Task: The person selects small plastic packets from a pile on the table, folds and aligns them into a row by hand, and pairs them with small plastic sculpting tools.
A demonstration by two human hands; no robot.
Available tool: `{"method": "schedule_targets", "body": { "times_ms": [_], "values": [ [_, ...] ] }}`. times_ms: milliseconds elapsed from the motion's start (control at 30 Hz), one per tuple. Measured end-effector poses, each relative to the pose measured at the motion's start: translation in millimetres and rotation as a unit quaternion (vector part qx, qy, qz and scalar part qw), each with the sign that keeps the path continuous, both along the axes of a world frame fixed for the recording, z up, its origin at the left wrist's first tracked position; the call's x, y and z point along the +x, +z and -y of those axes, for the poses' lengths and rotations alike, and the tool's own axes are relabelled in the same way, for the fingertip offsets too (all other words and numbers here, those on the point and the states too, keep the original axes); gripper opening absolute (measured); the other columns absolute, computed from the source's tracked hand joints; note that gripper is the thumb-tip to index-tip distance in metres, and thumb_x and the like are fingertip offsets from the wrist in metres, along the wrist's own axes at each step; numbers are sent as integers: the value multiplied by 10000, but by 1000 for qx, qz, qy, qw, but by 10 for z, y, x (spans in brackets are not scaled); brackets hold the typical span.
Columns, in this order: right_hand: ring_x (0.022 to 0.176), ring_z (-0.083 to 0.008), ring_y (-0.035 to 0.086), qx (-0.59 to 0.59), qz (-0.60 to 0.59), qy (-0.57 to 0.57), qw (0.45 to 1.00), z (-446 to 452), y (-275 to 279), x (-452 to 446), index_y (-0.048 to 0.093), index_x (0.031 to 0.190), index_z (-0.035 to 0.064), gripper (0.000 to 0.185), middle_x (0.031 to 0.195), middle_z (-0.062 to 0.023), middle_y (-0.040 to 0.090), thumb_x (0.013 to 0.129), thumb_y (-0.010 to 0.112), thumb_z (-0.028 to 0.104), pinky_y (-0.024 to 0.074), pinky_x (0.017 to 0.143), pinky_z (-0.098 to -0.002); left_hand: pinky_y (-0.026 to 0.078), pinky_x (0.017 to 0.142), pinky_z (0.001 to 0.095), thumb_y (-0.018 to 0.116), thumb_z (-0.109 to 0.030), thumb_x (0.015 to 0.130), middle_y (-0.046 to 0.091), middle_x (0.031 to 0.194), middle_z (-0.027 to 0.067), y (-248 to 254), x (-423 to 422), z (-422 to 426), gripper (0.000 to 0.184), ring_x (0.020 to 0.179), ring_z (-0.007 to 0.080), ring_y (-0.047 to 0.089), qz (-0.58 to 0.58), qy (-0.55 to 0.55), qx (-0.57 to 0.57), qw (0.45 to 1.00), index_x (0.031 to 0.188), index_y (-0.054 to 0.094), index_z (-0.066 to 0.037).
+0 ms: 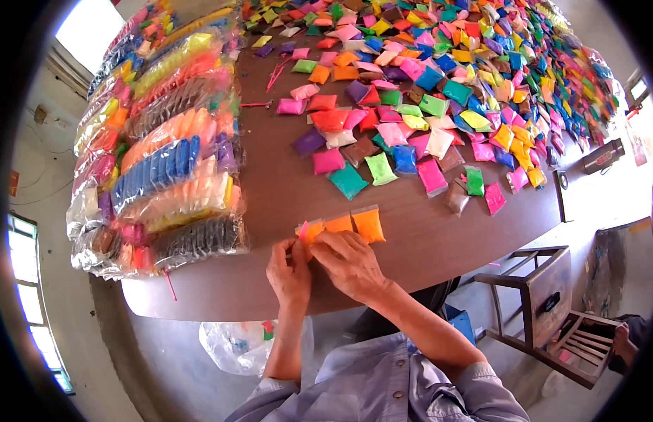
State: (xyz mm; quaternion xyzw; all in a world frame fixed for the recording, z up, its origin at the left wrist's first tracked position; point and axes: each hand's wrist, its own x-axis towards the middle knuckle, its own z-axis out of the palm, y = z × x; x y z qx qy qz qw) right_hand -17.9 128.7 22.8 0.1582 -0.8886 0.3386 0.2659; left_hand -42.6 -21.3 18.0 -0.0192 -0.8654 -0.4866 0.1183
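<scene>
Three small clear packets with orange filling lie in a row near the table's front edge: a right one (369, 225), a middle one (338, 224) and a left one (314, 231). A thin pink plastic stick (304, 229) stands up against the left packet. My left hand (290, 273) is closed, its thumb and fingers pinched at the foot of this stick. Just beside it, my right hand (351, 266) has its fingers bent down on the left packet, covering its lower part. Their exact grip is partly hidden.
Many loose coloured packets (404, 126) cover the far and right side of the brown table (270, 162). Large clear bags of sorted packets (165, 169) are stacked at left. Pink sticks (275, 74) lie farther back. A wooden chair (551, 302) stands right; a plastic bag (228, 348) sits below.
</scene>
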Motion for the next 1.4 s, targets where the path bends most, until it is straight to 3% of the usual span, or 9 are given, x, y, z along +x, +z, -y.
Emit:
{"method": "schedule_targets", "body": {
  "times_ms": [367, 433, 500, 867, 933, 1067, 1133, 1333, 1400],
  "values": [
    [968, -261, 638, 5, 0, -28, 1000, -128, 73, 49, 705, 1143, 90, 317, 1151, -66, 610, 826, 718, 78, 500, 913, -397, 523, 628, 358, 670, -89, 992, 688, 838, 147, -33, -25, -101, 66, 669, 267, 651, 3, -8, 27, 1000, 995, 658, -24],
    [983, -266, 640, 5, -11, -39, 999, -137, 78, 87, 703, 1147, 92, 317, 1153, -68, 611, 831, 719, 79, 498, 924, -400, 512, 644, 322, 651, -138, 1021, 682, 814, 96, -2, -23, -92, 128, 693, 145, 623, -34, 8, 1, 999, 997, 653, -12],
    [1040, -283, 640, 10, 1, -60, 998, -160, 73, 143, 702, 1130, 120, 359, 1173, -43, 629, 785, 795, 82, 478, 995, -437, 507, 646, 319, 647, -139, 1021, 678, 817, 87, 10, -33, -68, 126, 696, 144, 615, -45, 6, -1, 999, 999, 656, -15],
    [1236, -274, 549, 66, 55, -92, 992, -470, 34, 232, 713, 1123, 166, 387, 1298, -40, 588, 759, 841, 152, 401, 1105, -492, 481, 644, 293, 625, -126, 1020, 679, 843, 67, 47, -65, 114, 119, 690, 127, 563, -46, -3, -6, 999, 997, 652, -13],
    [1256, -272, 538, 76, 59, -85, 992, -496, 24, 217, 717, 1120, 171, 380, 1304, -37, 588, 761, 839, 155, 389, 1120, -496, 563, 741, 356, 627, -78, 1008, 736, 1045, 156, 80, -41, 63, 94, 861, 276, 713, -21, -25, 29, 999, 1047, 655, 2],
    [1239, -270, 553, 80, 37, -94, 992, -548, 25, 216, 727, 1076, 136, 308, 1253, -50, 585, 779, 808, 121, 405, 1073, -499, 566, 866, 396, 620, -50, 1001, 720, 1163, 181, -16, -58, -45, 75, 1024, 329, 702, -100, -66, 23, 992, 1047, 642, 6],
    [1242, -270, 554, 83, 40, -98, 991, -563, 29, 214, 727, 1071, 134, 299, 1248, -49, 587, 782, 800, 108, 412, 1070, -492, 550, 931, 431, 619, -33, 991, 708, 1190, 183, 63, -71, -113, 54, 1109, 366, 670, -145, -106, -54, 982, 1025, 635, 5],
    [1248, -274, 556, 69, 44, -78, 994, -609, -41, 206, 719, 1064, 122, 292, 1233, -47, 594, 784, 787, 80, 448, 1043, -449, 559, 913, 437, 610, -4, 987, 711, 1180, 193, 61, -153, -86, 48, 1083, 388, 684, -145, -149, -61, 976, 1029, 626, 13],
    [1290, -282, 541, 70, 58, -66, 994, -620, -72, 214, 712, 1117, 159, 341, 1274, -44, 593, 792, 798, 97, 444, 1066, -468, 561, 909, 437, 606, 1, 988, 713, 1177, 192, 68, -159, -80, 51, 1073, 388, 687, -130, -160, -53, 977, 1034, 625, 13]
  ]
}}
